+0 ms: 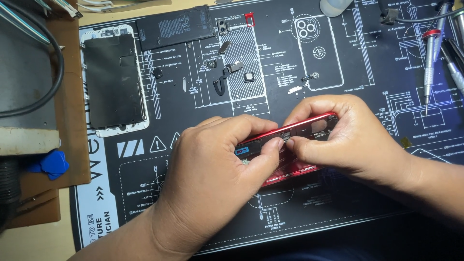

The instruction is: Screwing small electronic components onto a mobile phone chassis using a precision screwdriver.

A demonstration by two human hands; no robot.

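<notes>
Nearest the camera, two bare forearms are seen entering from the bottom edge and the lower right, meeting over a black work mat printed with white technical drawings. A red phone frame, opened and without its screen, is held between both hands just above the mat's middle. It is gripped along its near side by the left hand, whose fingers are curled and whose thumb tip is pressed against the frame's inner edge. The right hand is arched over the frame's far end, fingers bent and closed around the red rim, with thumb and forefinger brought together close to the left thumb; whether a small part is pinched there cannot be told.

Farther off, small loose parts are laid out on the mat. A detached screen panel is laid face down at the left, with a black battery beyond it. Blue plastic picks are seen on the brown board at the left edge, and screwdrivers at the far right.
</notes>
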